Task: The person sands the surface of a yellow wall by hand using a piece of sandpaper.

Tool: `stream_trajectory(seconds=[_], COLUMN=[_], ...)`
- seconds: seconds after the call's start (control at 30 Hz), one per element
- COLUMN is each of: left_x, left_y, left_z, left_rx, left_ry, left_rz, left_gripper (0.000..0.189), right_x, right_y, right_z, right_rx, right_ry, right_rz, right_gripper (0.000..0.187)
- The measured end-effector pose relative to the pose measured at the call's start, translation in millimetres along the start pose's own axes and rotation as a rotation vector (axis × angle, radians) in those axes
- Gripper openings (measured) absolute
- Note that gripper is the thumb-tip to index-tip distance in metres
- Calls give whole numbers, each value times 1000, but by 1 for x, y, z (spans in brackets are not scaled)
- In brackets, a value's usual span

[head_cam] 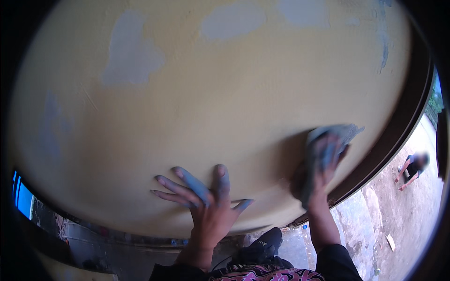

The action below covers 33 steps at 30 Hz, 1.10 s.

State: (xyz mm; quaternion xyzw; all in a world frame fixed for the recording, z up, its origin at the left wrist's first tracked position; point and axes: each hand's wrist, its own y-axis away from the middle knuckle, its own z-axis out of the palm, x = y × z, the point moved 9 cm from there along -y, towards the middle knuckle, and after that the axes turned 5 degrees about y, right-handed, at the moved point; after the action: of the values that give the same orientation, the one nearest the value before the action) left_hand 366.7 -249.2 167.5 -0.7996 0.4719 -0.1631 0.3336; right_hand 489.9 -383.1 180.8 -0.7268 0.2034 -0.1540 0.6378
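Before me is a broad yellow-cream wall [232, 98], its edges bowed by the lens. My left hand [207, 202] rests against its lower part with fingers spread, and grey-blue residue coats the fingers. Over to the right, my right hand [325, 158] grips a grey flat pad or block [309, 175]. Motion blur hides exactly what kind of tool it is. The pad lies at a small grey filler patch [353, 131] near the wall's right side and covers part of it.
Larger grey patches [130, 52] mark the wall's upper part. A dark frame [393, 147] borders it on the right. Beyond, another person [415, 168] is low on the pale ground [397, 210]. A wood scrap [391, 242] lies there. My shoe [267, 242] shows below the wall.
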Motion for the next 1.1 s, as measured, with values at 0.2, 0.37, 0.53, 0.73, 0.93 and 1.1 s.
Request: stream_trajectory(seconds=[0.2, 0.37, 0.53, 0.73, 0.93, 1.1], left_x=[-1, 1, 4, 2, 20, 26], left_y=[-6, -4, -4, -7, 1, -15], left_z=[4, -2, -4, -4, 13, 27], left_rx=[-16, 18, 101, 123, 76, 102], left_ry=[-20, -3, 36, 152, 121, 153], left_rz=[-26, -41, -50, -162, -208, -219], left_gripper=[126, 128, 129, 118, 127, 130], right_x=[-24, 48, 5, 54, 41, 46], right_y=[20, -6, 25, -7, -28, -67], right_z=[12, -5, 0, -8, -4, 14], right_rx=[-221, -49, -150, -68, -148, -279], right_ry=[110, 36, 75, 50, 104, 46], right_rz=[-341, 119, -450, -51, -206, -39], right_gripper=[47, 39, 34, 39, 43, 53])
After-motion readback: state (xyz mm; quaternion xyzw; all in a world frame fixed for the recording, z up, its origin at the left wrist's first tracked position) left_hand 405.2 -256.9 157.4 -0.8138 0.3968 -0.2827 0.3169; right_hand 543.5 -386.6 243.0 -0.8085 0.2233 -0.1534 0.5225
